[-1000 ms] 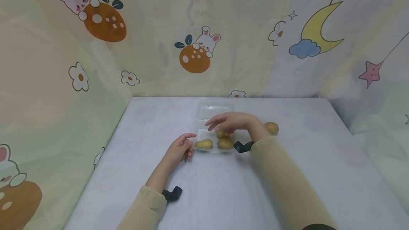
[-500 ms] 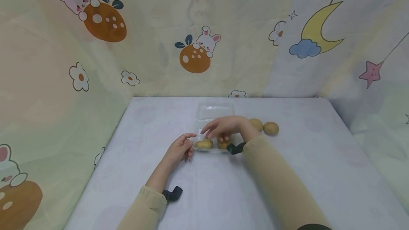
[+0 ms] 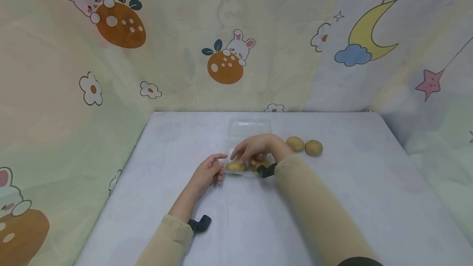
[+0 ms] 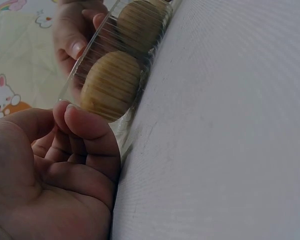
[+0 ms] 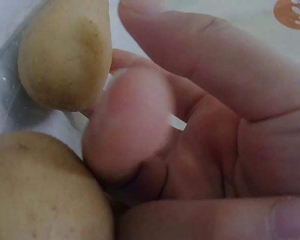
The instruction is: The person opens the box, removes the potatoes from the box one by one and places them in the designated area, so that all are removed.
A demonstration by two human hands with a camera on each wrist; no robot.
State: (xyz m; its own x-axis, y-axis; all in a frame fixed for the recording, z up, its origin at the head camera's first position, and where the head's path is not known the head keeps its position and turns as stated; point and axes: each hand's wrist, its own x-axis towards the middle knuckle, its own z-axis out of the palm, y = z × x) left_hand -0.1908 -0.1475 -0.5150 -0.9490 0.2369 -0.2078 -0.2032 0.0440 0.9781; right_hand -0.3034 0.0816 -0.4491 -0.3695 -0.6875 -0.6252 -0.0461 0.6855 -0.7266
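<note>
A clear plastic container [image 3: 248, 128] lies on the table with its lid folded back. In its front part sit a potato [image 3: 236, 166] at the left and another potato [image 3: 258, 165] at the right, partly covered by a hand. The left hand [image 3: 207, 173] is at the container's left edge; in the left wrist view its thumb and fingertips meet at the rim. Over the container reaches the right hand [image 3: 253, 147], fingers pointing down beside the left potato [image 5: 65, 57]. In the right wrist view no potato is enclosed by its loosely bent fingers.
Two more potatoes lie side by side on the table right of the container, a nearer-in potato [image 3: 295, 143] and an outer potato [image 3: 313, 147]. A patterned cloth [image 3: 177, 52] hangs behind the white-covered table [image 3: 354, 184]. Each wrist carries a black camera mount.
The right hand has shifted left and lower over the container, towards the left potato. Its arm has uncovered a potato outside on the right. The left hand has stayed in place.
</note>
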